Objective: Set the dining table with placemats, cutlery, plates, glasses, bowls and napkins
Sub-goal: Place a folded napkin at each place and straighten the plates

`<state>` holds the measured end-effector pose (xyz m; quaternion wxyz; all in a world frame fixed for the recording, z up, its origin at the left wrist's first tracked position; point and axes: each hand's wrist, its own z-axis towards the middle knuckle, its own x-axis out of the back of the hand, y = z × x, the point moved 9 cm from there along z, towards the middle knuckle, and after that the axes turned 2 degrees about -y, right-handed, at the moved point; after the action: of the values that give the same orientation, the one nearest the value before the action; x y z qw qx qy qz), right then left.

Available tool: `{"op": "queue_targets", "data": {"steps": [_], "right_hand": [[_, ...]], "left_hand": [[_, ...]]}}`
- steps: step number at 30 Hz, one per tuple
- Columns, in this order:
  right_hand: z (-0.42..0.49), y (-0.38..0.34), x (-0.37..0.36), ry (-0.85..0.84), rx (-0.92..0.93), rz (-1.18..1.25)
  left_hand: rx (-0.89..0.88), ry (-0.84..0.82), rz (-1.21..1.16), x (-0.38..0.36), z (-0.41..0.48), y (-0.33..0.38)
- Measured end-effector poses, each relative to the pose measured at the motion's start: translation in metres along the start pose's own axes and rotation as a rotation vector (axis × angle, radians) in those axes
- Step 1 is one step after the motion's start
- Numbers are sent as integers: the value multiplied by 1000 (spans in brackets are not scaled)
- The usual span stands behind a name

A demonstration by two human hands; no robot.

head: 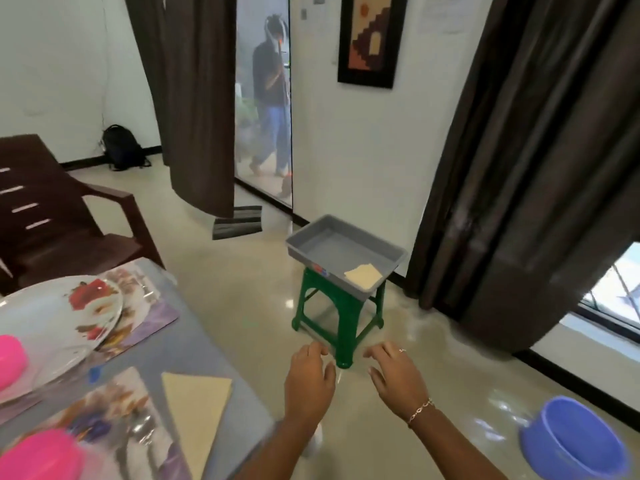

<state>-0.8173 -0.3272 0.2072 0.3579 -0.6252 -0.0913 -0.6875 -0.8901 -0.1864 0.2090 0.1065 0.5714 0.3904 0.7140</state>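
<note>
Table (207, 344) at left carries a folded napkin (197, 407) beside a placemat (114, 420). Left hand (310, 379) holds nothing, fingers loosely spread. Ahead, a spare napkin (363, 274) lies in the grey tray (341, 249) on the stool (341, 317). Right hand (398, 379), equally empty and spread, is nearest and should pinch its corner.

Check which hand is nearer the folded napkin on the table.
Left. The left hand hovers just right of the napkin, past the table edge; the right hand is beyond it, farther right.
</note>
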Motion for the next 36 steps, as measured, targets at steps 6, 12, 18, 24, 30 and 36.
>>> {"op": "queue_targets", "data": {"steps": [6, 12, 18, 24, 30, 36], "right_hand": [[68, 82, -1, -20, -60, -13], [189, 157, -19, -70, -66, -83], [307, 229, -50, -286, -138, -31], [400, 283, -92, -478, -251, 143], [492, 349, -170, -661, -373, 219], [526, 407, -262, -925, -441, 129]], "left_hand": [[34, -42, -3, -49, 100, 18], [121, -61, -44, -101, 240, 7], [208, -143, -35, -145, 364, 5], [257, -246, 76, -169, 444, 1], [309, -325, 178, -202, 510, -26], [447, -432, 215, -246, 552, -49]]}}
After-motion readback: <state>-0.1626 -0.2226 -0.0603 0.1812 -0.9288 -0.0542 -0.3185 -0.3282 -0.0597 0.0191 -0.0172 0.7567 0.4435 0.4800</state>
